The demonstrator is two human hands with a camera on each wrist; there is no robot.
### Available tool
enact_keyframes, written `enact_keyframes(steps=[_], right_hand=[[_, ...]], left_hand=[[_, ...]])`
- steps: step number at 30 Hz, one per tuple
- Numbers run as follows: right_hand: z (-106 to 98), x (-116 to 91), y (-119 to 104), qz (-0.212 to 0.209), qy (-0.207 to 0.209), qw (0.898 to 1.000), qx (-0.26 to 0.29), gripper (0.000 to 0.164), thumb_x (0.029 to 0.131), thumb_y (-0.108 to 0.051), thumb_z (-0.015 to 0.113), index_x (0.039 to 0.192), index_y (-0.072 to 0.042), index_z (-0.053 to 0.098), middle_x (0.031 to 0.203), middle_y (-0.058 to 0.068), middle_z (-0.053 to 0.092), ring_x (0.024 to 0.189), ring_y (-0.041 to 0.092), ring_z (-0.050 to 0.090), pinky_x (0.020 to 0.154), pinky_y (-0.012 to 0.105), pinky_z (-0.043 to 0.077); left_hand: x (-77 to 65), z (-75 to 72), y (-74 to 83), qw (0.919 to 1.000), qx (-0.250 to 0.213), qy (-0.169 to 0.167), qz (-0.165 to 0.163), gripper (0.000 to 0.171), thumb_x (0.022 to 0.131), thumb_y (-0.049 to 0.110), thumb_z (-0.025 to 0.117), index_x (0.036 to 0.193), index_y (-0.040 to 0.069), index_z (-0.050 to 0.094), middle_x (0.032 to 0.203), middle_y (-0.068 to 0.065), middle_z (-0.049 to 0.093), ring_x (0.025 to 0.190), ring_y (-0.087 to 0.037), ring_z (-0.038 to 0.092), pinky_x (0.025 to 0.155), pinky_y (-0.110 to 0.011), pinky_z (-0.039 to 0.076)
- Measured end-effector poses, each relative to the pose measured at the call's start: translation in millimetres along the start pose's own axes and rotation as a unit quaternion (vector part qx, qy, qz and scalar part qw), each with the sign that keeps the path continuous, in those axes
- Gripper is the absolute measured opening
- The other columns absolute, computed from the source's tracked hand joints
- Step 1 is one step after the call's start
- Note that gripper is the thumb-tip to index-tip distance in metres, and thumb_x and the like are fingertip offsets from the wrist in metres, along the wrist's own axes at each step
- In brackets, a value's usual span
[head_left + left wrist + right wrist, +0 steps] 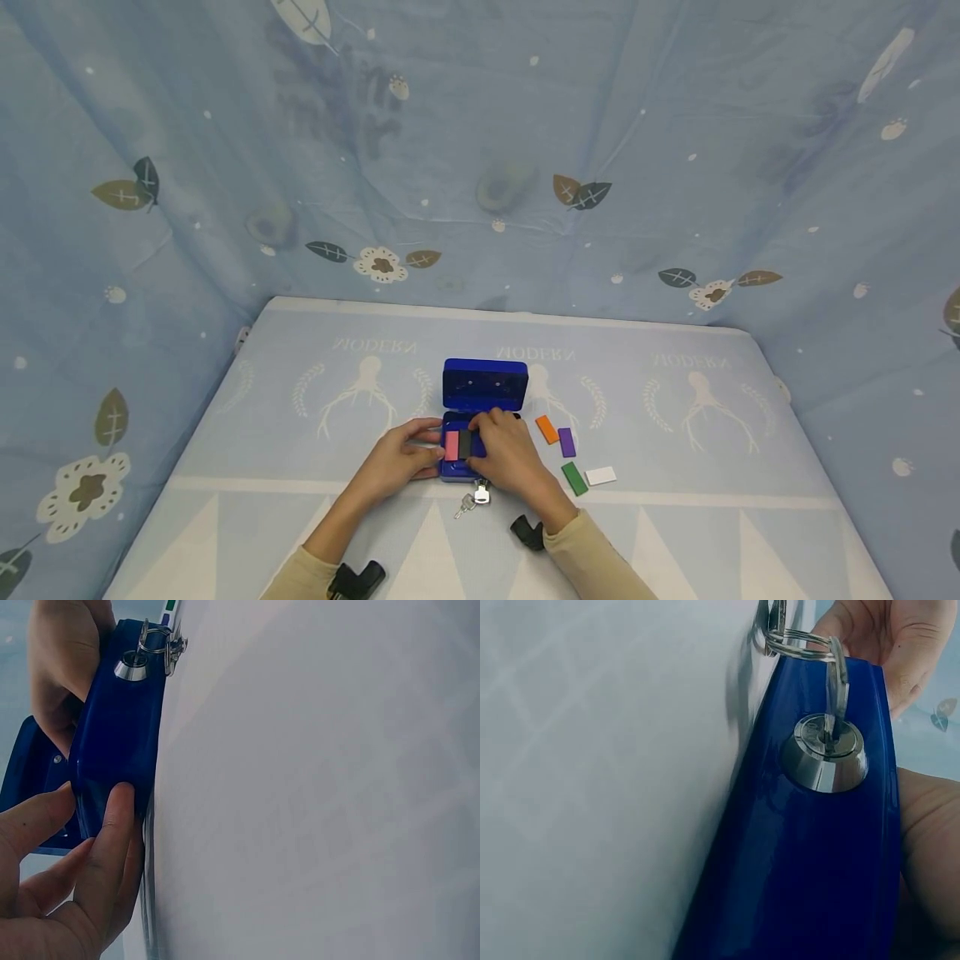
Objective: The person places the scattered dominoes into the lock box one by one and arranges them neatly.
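A blue metal cash box (456, 477) stands on the table with its lid (485, 385) raised. Inside it, a pink block (452, 447) lies beside a black block (465, 445). My left hand (401, 458) grips the box's left side, with the thumb at the rim and fingers against the outer wall. Reaching into the box, my right hand (512, 454) pinches the black block between thumb and fingers; its fingertips are partly hidden. A key (837, 694) sits in the silver lock (826, 761) on the front wall, and more keys (467, 505) hang from its ring.
Right of the box lie an orange block (547, 430), a purple block (567, 442), a green block (574, 479) and a white block (601, 476). A patterned cloth covers the table (300, 500). Blue curtains (480, 150) enclose its back and sides.
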State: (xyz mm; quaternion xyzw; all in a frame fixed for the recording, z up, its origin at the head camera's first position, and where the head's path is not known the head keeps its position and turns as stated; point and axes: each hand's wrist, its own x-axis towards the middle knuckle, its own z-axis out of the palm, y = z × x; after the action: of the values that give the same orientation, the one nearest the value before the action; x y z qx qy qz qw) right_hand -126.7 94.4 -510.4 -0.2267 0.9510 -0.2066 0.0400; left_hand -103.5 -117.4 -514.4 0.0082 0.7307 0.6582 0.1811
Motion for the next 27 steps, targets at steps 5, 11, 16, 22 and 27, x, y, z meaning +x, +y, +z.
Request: enact_keyframes(steps=[5,11,16,22,27], right_hand=[[0.9,0.2,-0.1,-0.005,0.003,1.000,-0.012,0.044,0.078,-0.034,0.086,0.110,-0.012,0.066,0.098,0.003,0.059,0.095,0.024,0.055,0.087,0.042,0.046],[-2.2,-2.0,1.5,-0.003,0.001,0.999,0.036,0.044,0.081,-0.033,0.085,0.114,-0.011,0.065,0.097,0.000,0.057,0.094,0.022,0.053,0.086,0.041,0.046],[-12.5,-10.6,7.9,-0.006,0.009,0.987,0.163,0.041,0.086,-0.026,0.081,0.119,-0.008,0.064,0.098,0.002,0.055,0.091,0.020,0.051,0.079,0.035,0.048],[-25.2,-23.6,19.9,-0.009,0.030,0.971,0.237,0.042,0.088,-0.025,0.080,0.122,-0.007,0.063,0.099,0.002,0.055,0.089,0.020,0.052,0.076,0.030,0.048],[-32.0,-30.7,30.1,-0.013,0.048,0.968,0.247,0.041,0.087,-0.021,0.081,0.121,-0.006,0.063,0.099,0.003,0.056,0.088,0.020,0.051,0.074,0.032,0.048]], left_hand=[[-0.4,0.4,1.1,1.0000,0.002,0.000,0.000,0.053,0.091,0.005,0.072,0.139,-0.006,0.052,0.124,-0.024,0.059,0.099,-0.032,0.069,0.076,-0.039,0.062],[0.0,-0.2,0.7,1.0000,0.003,0.001,-0.003,0.053,0.091,0.005,0.072,0.139,-0.005,0.052,0.124,-0.023,0.059,0.098,-0.031,0.069,0.076,-0.038,0.062],[-1.1,0.0,0.4,1.0000,0.001,0.001,-0.002,0.053,0.091,0.005,0.073,0.139,-0.004,0.052,0.124,-0.023,0.059,0.098,-0.032,0.069,0.076,-0.038,0.062],[-0.9,0.6,1.3,1.0000,0.002,0.004,-0.005,0.053,0.091,0.005,0.073,0.139,-0.004,0.053,0.123,-0.022,0.060,0.097,-0.031,0.069,0.076,-0.039,0.062],[-0.5,1.1,-0.6,0.9999,0.012,0.008,-0.002,0.053,0.090,0.006,0.074,0.138,-0.004,0.053,0.121,-0.021,0.060,0.096,-0.030,0.069,0.075,-0.039,0.063]])
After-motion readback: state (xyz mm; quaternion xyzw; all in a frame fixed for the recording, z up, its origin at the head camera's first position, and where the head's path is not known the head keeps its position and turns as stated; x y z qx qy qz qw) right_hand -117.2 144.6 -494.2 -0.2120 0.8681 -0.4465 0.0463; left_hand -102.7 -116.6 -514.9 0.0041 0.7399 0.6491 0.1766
